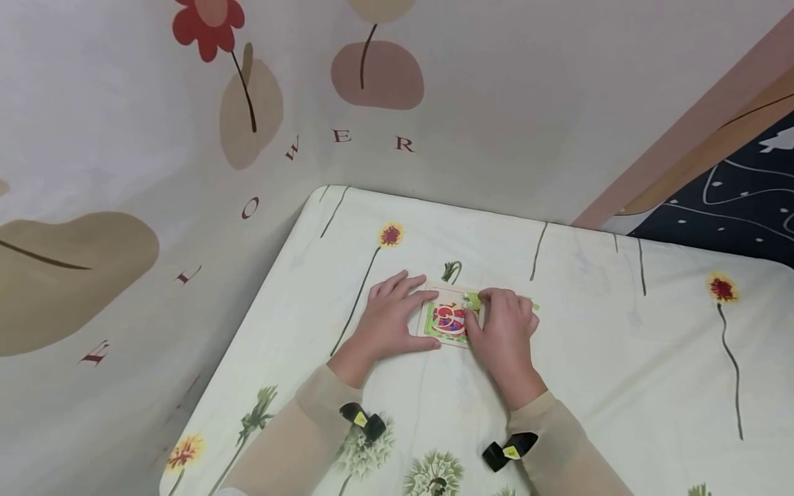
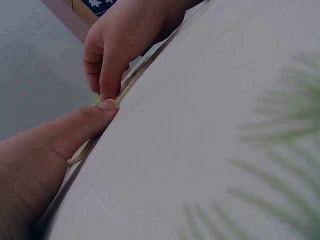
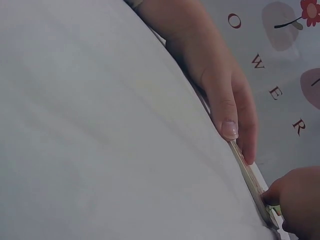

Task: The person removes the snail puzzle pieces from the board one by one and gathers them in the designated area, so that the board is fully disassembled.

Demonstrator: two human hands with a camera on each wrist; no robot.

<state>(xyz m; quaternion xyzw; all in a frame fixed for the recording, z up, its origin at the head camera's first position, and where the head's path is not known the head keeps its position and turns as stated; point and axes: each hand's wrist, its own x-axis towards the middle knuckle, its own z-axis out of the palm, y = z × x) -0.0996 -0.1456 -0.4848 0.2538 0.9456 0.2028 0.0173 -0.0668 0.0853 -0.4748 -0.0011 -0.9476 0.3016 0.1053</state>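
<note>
Your thin board (image 1: 448,322) lies flat on the cloth (image 1: 633,386), pale-edged, its picture red and green. Your left hand (image 1: 391,318) spans it, spread wide; your right hand (image 1: 505,331) curls over its right side, any hold unclear.

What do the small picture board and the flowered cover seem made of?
Board: probably thin wood with a printed face; its edge looks pale and woodlike, though cardboard is possible.
Cover: likely matte fabric, judging by faint creases and no strong shine.
</note>
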